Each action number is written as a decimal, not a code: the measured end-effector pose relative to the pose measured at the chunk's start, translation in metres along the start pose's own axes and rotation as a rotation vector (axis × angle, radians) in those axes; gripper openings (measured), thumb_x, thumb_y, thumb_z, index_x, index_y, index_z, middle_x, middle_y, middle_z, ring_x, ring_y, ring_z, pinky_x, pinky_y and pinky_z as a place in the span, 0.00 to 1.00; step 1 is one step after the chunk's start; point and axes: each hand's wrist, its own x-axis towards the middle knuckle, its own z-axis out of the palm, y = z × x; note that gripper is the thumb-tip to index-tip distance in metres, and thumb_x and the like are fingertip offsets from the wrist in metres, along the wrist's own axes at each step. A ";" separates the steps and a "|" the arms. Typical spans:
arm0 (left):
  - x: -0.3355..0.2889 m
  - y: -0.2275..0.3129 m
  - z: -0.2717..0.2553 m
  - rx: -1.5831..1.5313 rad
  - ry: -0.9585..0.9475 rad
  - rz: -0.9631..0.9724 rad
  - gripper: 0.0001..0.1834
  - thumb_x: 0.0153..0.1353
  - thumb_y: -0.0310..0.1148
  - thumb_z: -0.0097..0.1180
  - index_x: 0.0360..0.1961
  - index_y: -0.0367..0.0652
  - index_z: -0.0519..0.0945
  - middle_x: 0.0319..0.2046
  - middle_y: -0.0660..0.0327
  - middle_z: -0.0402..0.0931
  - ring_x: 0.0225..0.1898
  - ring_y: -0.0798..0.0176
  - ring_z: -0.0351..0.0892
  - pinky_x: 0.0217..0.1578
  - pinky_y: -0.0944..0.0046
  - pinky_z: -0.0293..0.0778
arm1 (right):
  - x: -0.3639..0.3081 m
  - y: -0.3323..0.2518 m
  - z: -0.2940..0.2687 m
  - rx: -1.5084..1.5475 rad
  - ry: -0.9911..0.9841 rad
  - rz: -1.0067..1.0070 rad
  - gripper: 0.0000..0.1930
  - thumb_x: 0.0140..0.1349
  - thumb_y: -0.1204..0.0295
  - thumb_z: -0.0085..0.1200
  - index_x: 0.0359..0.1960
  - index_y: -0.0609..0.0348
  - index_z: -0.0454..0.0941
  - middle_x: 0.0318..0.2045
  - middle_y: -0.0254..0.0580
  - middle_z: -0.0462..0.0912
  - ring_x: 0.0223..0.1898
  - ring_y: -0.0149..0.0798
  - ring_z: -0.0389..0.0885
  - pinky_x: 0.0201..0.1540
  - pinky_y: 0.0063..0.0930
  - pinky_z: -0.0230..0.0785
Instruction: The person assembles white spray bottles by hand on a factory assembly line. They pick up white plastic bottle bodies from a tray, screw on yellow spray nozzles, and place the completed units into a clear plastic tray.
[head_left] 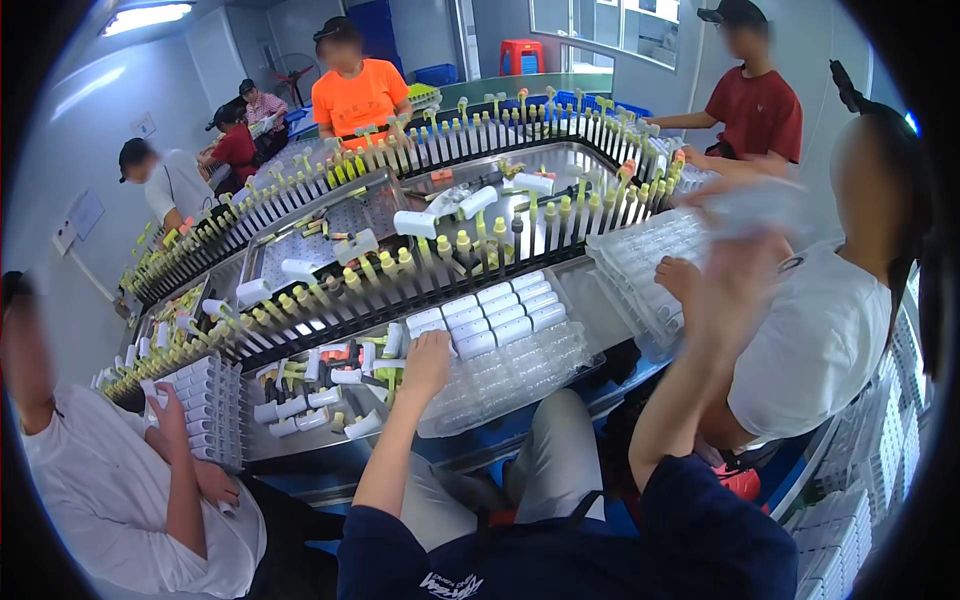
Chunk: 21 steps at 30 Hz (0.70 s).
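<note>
My left hand [428,362] is at the left side of a clear plastic tray [515,378], its fingers curled down over the tray's edge beside the white parts. What they hold, if anything, is hidden. Rows of smooth white rounded plastic parts [487,320] fill the tray's far portion; the near pockets show bare plastic. To the left of this hand lies a heap of loose white pieces [322,398] mixed with yellow-green and dark ones. My right hand [748,250] is raised high at the right, smeared by motion, around a pale, blurred shape I cannot make out.
Black racks [470,262] of upright posts with yellow-green tips run across the bench. A metal tray [325,235] sits behind them. Stacked clear trays [650,265] stand at the right. Co-workers sit close on both sides; the left one handles a filled tray [205,410].
</note>
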 end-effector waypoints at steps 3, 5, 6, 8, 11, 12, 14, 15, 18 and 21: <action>0.003 0.016 -0.013 -0.156 0.116 -0.039 0.20 0.69 0.27 0.57 0.61 0.36 0.75 0.50 0.45 0.81 0.51 0.39 0.81 0.53 0.43 0.76 | 0.006 0.033 0.031 -0.025 -0.050 0.370 0.23 0.82 0.50 0.49 0.56 0.61 0.69 0.36 0.37 0.78 0.34 0.32 0.79 0.43 0.29 0.76; 0.007 0.030 -0.023 -0.309 0.206 -0.127 0.20 0.73 0.29 0.56 0.63 0.35 0.74 0.50 0.41 0.82 0.49 0.36 0.82 0.50 0.43 0.76 | -0.013 0.097 0.023 -0.165 -0.055 0.376 0.24 0.81 0.50 0.49 0.55 0.62 0.69 0.34 0.40 0.78 0.30 0.33 0.79 0.36 0.31 0.77; 0.009 0.032 -0.028 -0.366 0.266 -0.149 0.21 0.74 0.30 0.55 0.64 0.35 0.73 0.49 0.41 0.82 0.48 0.36 0.83 0.49 0.44 0.77 | -0.024 0.107 0.027 -0.162 -0.094 0.455 0.23 0.81 0.50 0.49 0.54 0.62 0.69 0.33 0.40 0.78 0.29 0.33 0.79 0.33 0.31 0.76; 0.018 0.038 -0.035 -0.483 0.394 -0.191 0.22 0.77 0.33 0.55 0.67 0.34 0.71 0.46 0.40 0.83 0.46 0.37 0.84 0.46 0.45 0.78 | -0.046 0.122 0.032 -0.153 -0.176 0.602 0.23 0.81 0.51 0.48 0.52 0.62 0.70 0.32 0.42 0.78 0.28 0.33 0.79 0.28 0.31 0.74; 0.064 0.067 -0.057 -0.744 0.377 -0.238 0.23 0.75 0.38 0.62 0.61 0.33 0.75 0.32 0.52 0.81 0.37 0.53 0.86 0.37 0.55 0.79 | -0.060 0.154 0.029 -0.144 -0.190 0.637 0.20 0.80 0.55 0.52 0.49 0.62 0.70 0.31 0.43 0.79 0.27 0.33 0.80 0.26 0.33 0.73; 0.081 0.073 -0.060 -0.808 0.432 -0.181 0.22 0.74 0.39 0.63 0.59 0.33 0.77 0.30 0.54 0.80 0.33 0.57 0.86 0.33 0.57 0.79 | -0.056 0.161 0.030 -0.131 -0.203 0.649 0.19 0.80 0.56 0.53 0.49 0.63 0.70 0.31 0.43 0.79 0.27 0.32 0.80 0.26 0.33 0.73; 0.121 0.103 -0.087 -1.081 0.253 -0.296 0.20 0.72 0.42 0.65 0.50 0.33 0.79 0.29 0.58 0.79 0.26 0.62 0.83 0.22 0.61 0.75 | -0.038 0.176 0.027 -0.198 -0.138 0.559 0.18 0.76 0.61 0.59 0.53 0.65 0.74 0.36 0.52 0.82 0.35 0.43 0.84 0.38 0.37 0.77; 0.144 0.108 -0.089 -1.113 0.277 -0.274 0.20 0.73 0.42 0.65 0.48 0.33 0.78 0.29 0.58 0.79 0.23 0.63 0.82 0.18 0.62 0.73 | -0.024 0.181 0.030 -0.321 -0.126 0.409 0.19 0.75 0.62 0.61 0.54 0.66 0.75 0.39 0.55 0.83 0.39 0.46 0.85 0.43 0.39 0.77; 0.205 0.138 -0.106 -0.986 0.343 -0.298 0.21 0.73 0.43 0.62 0.49 0.31 0.78 0.34 0.48 0.86 0.30 0.51 0.89 0.24 0.56 0.79 | 0.018 0.198 0.026 -0.567 -0.238 0.070 0.19 0.70 0.66 0.64 0.56 0.64 0.77 0.47 0.57 0.83 0.52 0.56 0.82 0.55 0.44 0.74; 0.258 0.114 -0.097 -0.583 0.502 -0.254 0.21 0.72 0.42 0.62 0.48 0.31 0.75 0.38 0.36 0.85 0.39 0.33 0.88 0.44 0.41 0.82 | 0.054 0.197 0.042 -0.587 -0.497 -0.132 0.20 0.65 0.68 0.66 0.57 0.60 0.78 0.52 0.53 0.83 0.58 0.58 0.79 0.60 0.47 0.72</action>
